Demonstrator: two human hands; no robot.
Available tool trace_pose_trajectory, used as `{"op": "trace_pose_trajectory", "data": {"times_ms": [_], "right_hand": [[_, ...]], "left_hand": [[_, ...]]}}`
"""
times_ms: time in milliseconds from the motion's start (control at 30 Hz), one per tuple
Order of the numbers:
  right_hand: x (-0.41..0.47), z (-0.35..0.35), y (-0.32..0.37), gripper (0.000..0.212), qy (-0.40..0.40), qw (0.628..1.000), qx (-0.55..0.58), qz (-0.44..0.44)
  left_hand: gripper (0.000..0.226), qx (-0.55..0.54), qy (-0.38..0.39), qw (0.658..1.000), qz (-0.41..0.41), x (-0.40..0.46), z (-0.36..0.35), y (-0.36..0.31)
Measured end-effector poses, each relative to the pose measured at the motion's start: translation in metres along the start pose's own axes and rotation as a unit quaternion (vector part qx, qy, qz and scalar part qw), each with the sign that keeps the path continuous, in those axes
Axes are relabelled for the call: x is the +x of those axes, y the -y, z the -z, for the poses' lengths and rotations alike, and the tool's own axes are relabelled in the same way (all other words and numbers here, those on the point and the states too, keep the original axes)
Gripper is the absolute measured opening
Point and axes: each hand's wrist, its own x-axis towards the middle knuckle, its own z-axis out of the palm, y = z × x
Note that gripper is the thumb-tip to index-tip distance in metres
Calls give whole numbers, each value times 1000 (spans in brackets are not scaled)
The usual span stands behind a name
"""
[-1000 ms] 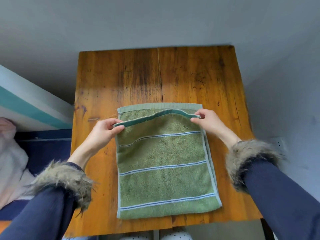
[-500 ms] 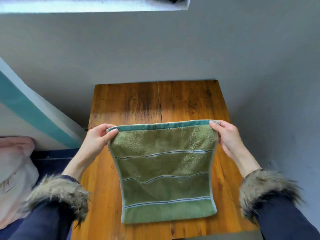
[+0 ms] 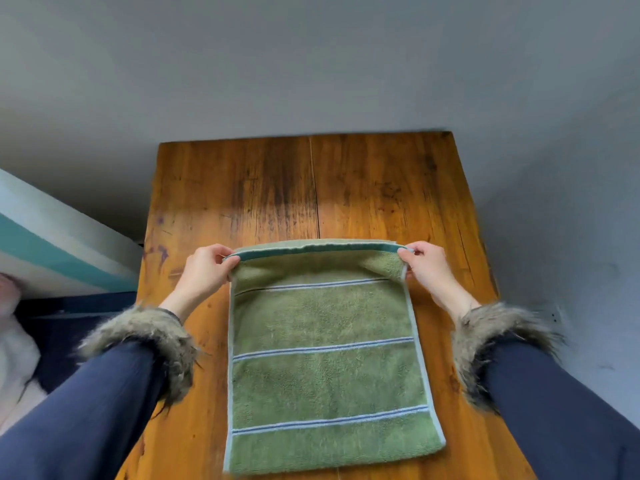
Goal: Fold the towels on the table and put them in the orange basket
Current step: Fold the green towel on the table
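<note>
A green towel (image 3: pixel 325 362) with pale blue stripes lies folded in half on the wooden table (image 3: pixel 311 188), its fold at the near edge. My left hand (image 3: pixel 207 271) pinches the far left corner of the towel. My right hand (image 3: pixel 424 268) pinches the far right corner. Both hands hold the top layer's dark green hem just above the lower layer's edge. The orange basket is not in view.
A grey wall stands right behind the table and along its right side. To the left sit a white and teal slanted board (image 3: pixel 52 237), a dark blue surface (image 3: pixel 69 327) and pale cloth (image 3: pixel 14 358).
The towel hung lifted off the table half a second ago. Both hands have lowered it, so it lies flat again with the hems near each other at the far side.
</note>
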Motion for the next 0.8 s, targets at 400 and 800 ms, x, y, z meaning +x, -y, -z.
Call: {"op": "trace_pose_trajectory", "data": {"times_ms": [400, 800], "right_hand": [[55, -21, -13, 5, -19, 999, -15, -40], [42, -11, 15, 5, 47, 997, -50, -33]], "left_hand": [[20, 31, 2, 999, 34, 53, -24, 15], [16, -74, 113, 985, 109, 48, 2, 2]]}}
